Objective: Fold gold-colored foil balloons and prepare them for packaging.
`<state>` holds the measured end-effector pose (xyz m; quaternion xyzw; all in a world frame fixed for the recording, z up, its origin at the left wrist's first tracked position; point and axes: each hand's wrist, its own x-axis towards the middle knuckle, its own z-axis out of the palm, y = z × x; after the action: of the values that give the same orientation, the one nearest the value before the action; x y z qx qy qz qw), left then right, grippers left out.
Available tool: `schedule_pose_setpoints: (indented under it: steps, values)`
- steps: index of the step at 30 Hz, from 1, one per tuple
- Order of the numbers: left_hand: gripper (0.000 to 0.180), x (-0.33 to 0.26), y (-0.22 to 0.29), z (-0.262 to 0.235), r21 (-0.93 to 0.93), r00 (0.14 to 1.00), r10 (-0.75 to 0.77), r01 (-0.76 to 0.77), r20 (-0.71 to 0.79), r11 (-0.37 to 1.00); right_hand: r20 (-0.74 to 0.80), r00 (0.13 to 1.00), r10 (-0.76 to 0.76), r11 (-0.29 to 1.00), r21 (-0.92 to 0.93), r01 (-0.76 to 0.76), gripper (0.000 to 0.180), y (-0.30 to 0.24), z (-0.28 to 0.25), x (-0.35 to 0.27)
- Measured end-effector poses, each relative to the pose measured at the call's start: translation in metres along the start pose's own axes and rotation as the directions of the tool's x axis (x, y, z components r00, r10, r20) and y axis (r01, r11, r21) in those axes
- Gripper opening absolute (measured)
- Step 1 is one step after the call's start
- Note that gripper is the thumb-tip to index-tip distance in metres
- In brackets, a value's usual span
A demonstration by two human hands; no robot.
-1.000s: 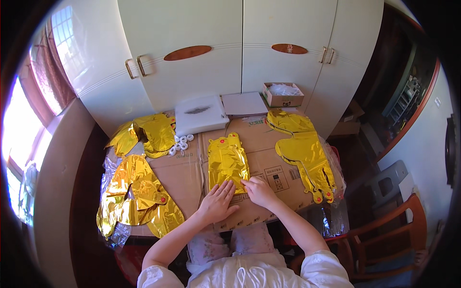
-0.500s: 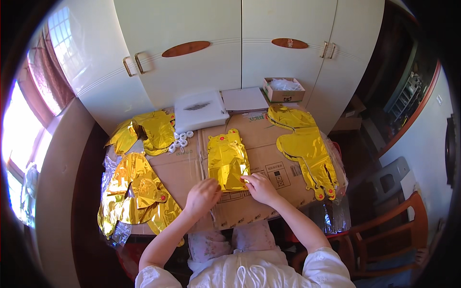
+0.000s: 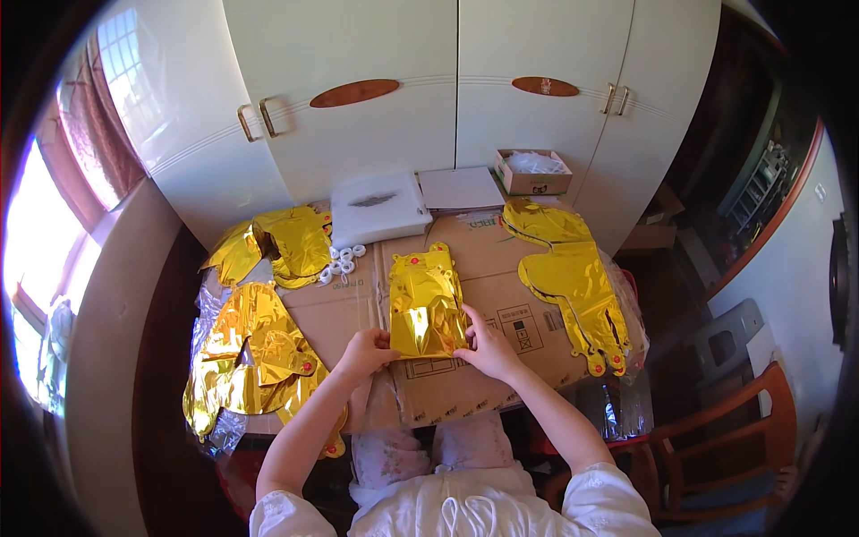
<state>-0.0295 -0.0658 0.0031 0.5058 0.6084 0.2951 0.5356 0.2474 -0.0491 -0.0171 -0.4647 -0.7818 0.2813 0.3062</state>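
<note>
A folded gold foil balloon [image 3: 424, 309] lies flat in front of me on a cardboard sheet [image 3: 358, 309], with a small red spot near its far left corner. My left hand [image 3: 365, 353] is closed, its fingertips pinching the balloon's near left corner. At the near right corner, my right hand [image 3: 489, 347] grips the edge, thumb at the bottom and index finger along the side. The foil is creased and bulges slightly between the hands.
Unfolded gold foil balloons lie in a near-left pile [image 3: 259, 349], a far-left pile [image 3: 300, 240] and a right pile [image 3: 573, 277]. Small white rolls [image 3: 340, 262] sit beside a white plastic-wrapped stack [image 3: 380, 210]. Farther right are a flat pad [image 3: 461, 190] and an open box [image 3: 534, 183].
My left hand has lowered onto the balloon's near left corner and pinches it. My right index finger has moved up along the right side. The near part of the foil has buckled.
</note>
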Motion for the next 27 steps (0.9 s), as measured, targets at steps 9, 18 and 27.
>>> schedule_pose_setpoints:
  steps: [9, 18, 27]
  values:
    - [0.026, -0.003, 0.003, 0.002, 0.128, 0.999, 0.015, -0.02, 0.044, 0.992, 0.033, 0.994, 0.101, 0.995, -0.028, -0.1, 0.084, 0.004, 0.004, 0.003]
    - [0.028, -0.019, 0.006, 0.014, -0.027, 0.984, 0.177, -0.177, 0.011, 0.984, -0.082, 0.996, -0.022, 0.999, -0.036, 0.019, 0.022, -0.001, -0.002, -0.007]
    - [0.041, -0.037, -0.005, 0.018, 0.378, 0.975, 0.213, -0.222, 0.065, 0.899, 0.011, 0.998, -0.068, 0.997, 0.025, 0.068, 0.017, -0.009, -0.014, -0.032]
